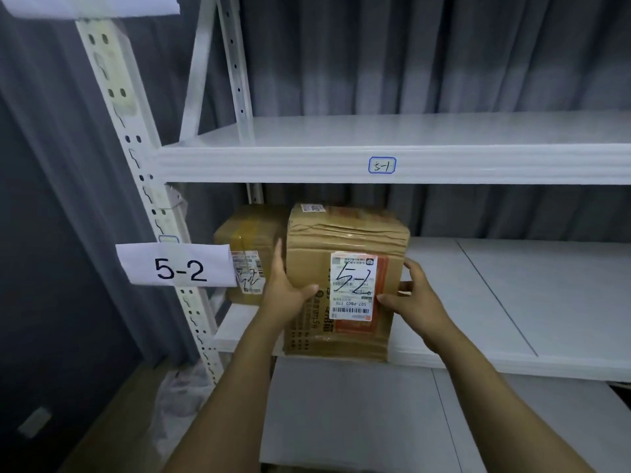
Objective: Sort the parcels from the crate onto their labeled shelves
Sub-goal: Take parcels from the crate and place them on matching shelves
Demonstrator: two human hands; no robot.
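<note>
1. While it stands upright at the front edge of the middle shelf board [512, 302], the cardboard parcel [307, 247] sits clamped between both hands, its labelled face turned toward the camera.
2. On that face is a white shipping label [353, 285] with a large handwritten mark that looks like 5-2; the printed lines on it read upside down.
3. At the parcel's left front corner, the left hand [285, 295] grips it: the fingers lie straight up the left side and the thumb [309, 290] wraps onto the front face.
4. At the parcel's right front corner, the right hand [423, 295] grips it: the thumb [387, 299] presses beside the label's lower right corner and the fingers [411, 268] curl round the right edge.
5. Just left of the parcel and further back stands a second cardboard parcel [249, 233], touching or nearly touching it; which, I cannot tell.
6. Further left of the parcel, a paper sign [176, 264] printed 5-2 hangs on the white upright post [136, 148].
7. Above the parcel runs the upper shelf beam [478, 163], carrying a small blue-edged tag [382, 165] that reads 5-1.
8. Below the parcel lies a lower shelf board [341, 404].
9. Behind the parcel hangs a grey curtain [409, 63].
</note>
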